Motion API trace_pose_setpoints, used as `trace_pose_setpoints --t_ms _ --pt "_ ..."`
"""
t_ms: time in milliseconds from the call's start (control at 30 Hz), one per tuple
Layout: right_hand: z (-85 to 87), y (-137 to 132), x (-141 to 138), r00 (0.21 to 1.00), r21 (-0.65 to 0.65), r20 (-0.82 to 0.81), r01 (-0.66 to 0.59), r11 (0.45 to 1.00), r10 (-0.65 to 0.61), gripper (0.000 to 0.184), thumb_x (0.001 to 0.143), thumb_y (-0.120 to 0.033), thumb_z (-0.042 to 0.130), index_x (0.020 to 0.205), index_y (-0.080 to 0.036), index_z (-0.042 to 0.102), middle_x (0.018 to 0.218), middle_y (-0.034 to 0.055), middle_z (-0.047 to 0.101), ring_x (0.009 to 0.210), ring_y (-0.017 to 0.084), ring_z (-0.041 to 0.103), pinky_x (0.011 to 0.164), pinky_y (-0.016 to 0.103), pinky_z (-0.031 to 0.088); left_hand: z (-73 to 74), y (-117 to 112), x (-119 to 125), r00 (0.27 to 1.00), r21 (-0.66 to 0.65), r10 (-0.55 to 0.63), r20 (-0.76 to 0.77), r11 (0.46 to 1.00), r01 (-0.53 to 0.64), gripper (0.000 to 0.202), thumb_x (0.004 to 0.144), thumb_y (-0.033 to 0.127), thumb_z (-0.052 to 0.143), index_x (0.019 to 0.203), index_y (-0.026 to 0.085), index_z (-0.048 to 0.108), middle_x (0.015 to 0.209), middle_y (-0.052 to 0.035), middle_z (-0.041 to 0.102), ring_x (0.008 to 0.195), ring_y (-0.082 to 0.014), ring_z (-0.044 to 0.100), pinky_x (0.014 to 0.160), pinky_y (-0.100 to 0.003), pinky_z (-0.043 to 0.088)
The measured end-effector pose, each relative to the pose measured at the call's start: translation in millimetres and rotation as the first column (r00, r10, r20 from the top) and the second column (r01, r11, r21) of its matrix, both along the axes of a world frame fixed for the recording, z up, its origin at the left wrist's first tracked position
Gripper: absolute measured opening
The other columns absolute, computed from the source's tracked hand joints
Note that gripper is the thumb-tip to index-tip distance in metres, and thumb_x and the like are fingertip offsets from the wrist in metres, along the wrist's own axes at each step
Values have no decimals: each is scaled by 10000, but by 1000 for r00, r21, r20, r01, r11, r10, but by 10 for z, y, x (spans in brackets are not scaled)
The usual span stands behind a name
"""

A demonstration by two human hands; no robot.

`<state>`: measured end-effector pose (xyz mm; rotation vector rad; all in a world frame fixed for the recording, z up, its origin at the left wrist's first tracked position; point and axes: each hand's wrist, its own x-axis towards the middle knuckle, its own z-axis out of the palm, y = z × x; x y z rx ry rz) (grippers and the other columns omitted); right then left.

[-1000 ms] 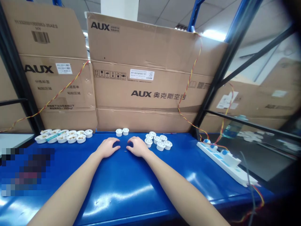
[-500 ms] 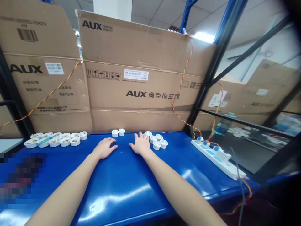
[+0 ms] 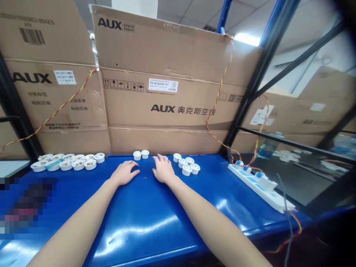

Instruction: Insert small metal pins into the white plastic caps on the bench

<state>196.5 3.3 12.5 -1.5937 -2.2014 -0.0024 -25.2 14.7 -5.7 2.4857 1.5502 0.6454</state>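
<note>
Two hands lie palm down on the blue table (image 3: 139, 218), both empty: left hand (image 3: 124, 173) with fingers slightly curled, right hand (image 3: 163, 170) with fingers loosely spread. Between them, at lower centre, sits a tiny dark piece (image 3: 145, 178), its direction too small to tell. Two white cups (image 3: 140, 154) stand just ahead.

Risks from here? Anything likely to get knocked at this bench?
Two, I'd say. The tiny dark part lies loose between the left hand and right hand on the glossy blue bench top, so a slight brush might send it sliding. The white plastic cups are clustered near the right hand's fingers and could tip if bumped.
</note>
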Motion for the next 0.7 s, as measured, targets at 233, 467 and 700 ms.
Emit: trace_pose_setpoints --t_ms 233,467,700 --pt "35 24 7 963 106 -101 -238 965 249 615 778 -249 589 1360 -200 394 1399 93 405 1273 235 365 1056 364 323 -34 7 -8 999 46 -24 26 999 23 524 859 396 499 1359 258 426 1400 -77 475 1264 -297 446 1043 -456 353" --pt "-77 63 52 942 -76 -81 -331 941 325 502 837 -316 560 1326 -238 472 1354 93 471 1214 253 455 1018 391 349 -83 41 -17 996 86 -72 48 994 68 606 844 350 525 1416 276 341 1500 -63 322 1340 -288 349 1086 -436 320" --pt "-64 77 25 985 -133 -94 -159 978 148 724 733 -376 654 1380 -192 387 1340 133 483 1238 299 433 997 393 353 -67 33 -3 991 136 -47 123 990 30 382 791 365 572 1135 207 519 1352 -101 476 1255 -286 439 1036 -420 374"
